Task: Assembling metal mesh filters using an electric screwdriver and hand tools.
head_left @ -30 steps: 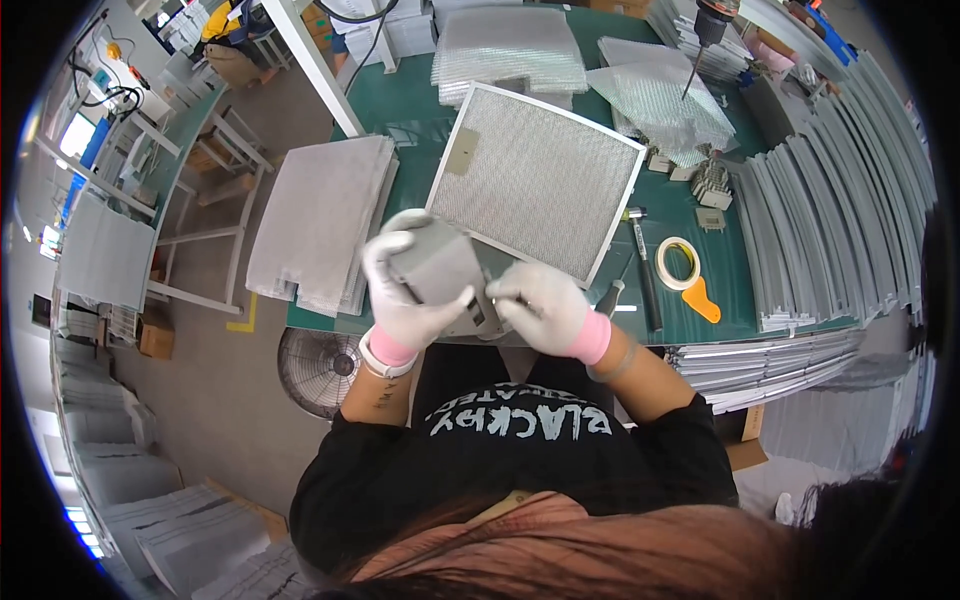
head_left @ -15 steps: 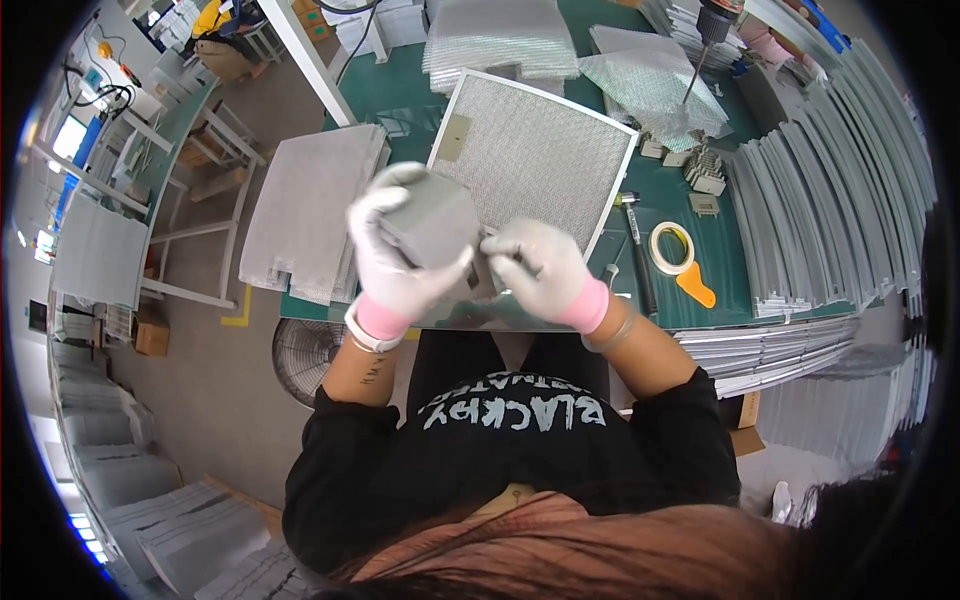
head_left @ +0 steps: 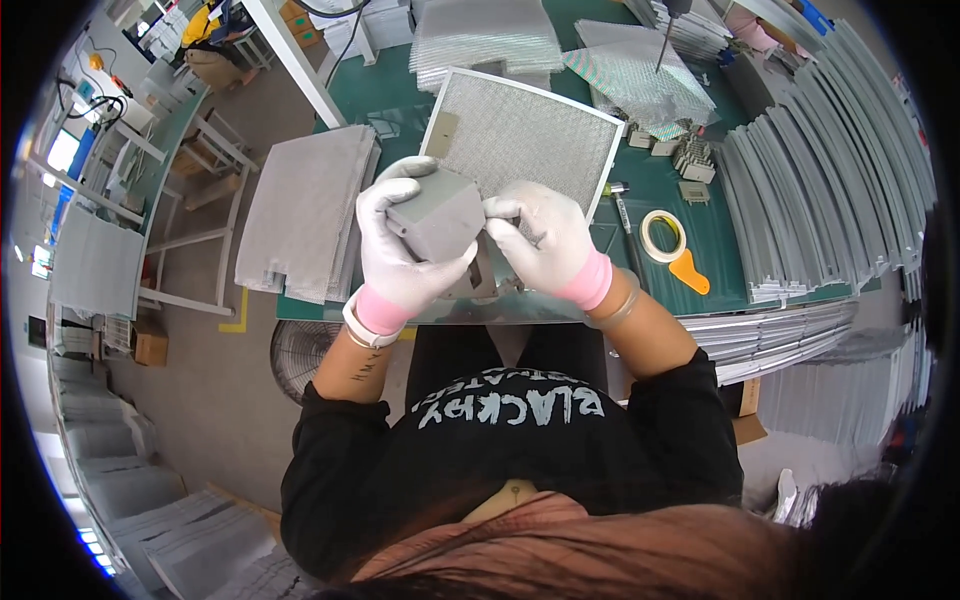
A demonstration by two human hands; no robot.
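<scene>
Because the left hand (head_left: 388, 262) alone appears to bear the grey block (head_left: 440, 215), a slip of the smooth glove could drop it. Its fingers wrap the block's far left side and its thumb clamps the near side, holding it tilted above the near edge of the green table (head_left: 370, 90). The right hand (head_left: 548, 240) has its thumb and fingertips drawn close together at the block's right edge; whether they pinch something small, I cannot tell, and anything small there could easily be lost. A falling block might dent the mesh panel (head_left: 530, 135) just beyond, strike the grey metal piece (head_left: 470, 285) below, or go over the edge. A sideways knock seems less likely to reach the hammer (head_left: 627, 220) or the tape roll (head_left: 646, 240), farther right. As for containers, 2 cardboard boxes show, 1 at left (head_left: 151, 344) and 1 at lower right (head_left: 748, 420); their contents cannot be made out.
</scene>
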